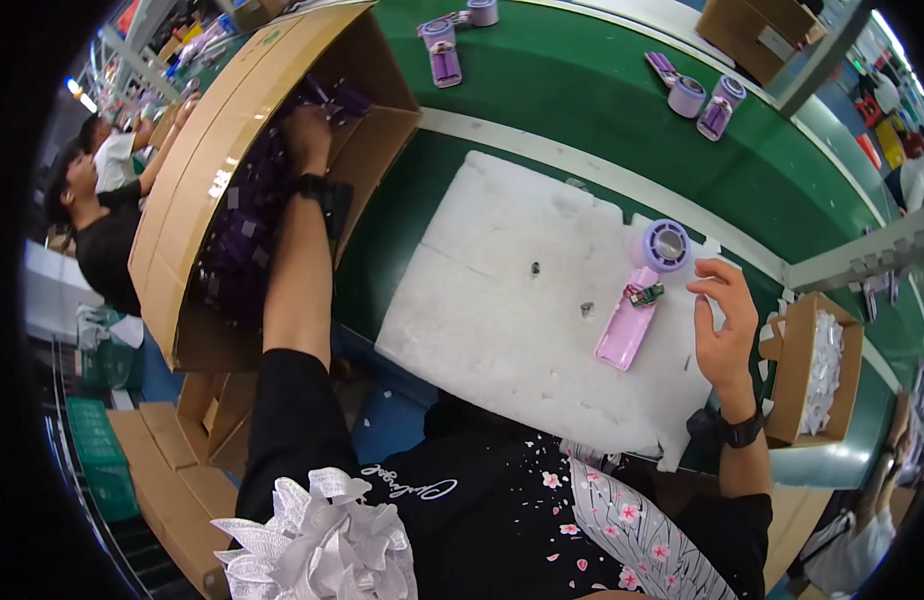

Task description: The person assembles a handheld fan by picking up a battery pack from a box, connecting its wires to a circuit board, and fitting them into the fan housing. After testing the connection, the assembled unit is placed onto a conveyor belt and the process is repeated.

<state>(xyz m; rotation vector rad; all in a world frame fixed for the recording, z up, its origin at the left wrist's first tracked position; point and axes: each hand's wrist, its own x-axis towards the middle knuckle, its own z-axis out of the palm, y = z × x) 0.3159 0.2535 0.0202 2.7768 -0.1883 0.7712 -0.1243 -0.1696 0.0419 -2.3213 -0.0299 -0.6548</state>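
1. A green work surface (572, 70) is edged by a pale rail (542, 149).
2. Blue floor (390, 424) is glimpsed beneath; a green crate (94, 445) is seen at left.
3. A grey post (827, 60) is set at upper right.
4. Bright lamps (80, 95) are seen upper left.

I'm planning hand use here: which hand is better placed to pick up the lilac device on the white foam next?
Right, likely: the right hand is half-open beside the lilac device, apparently empty, while the left hand is inside the cardboard box among purple parts.
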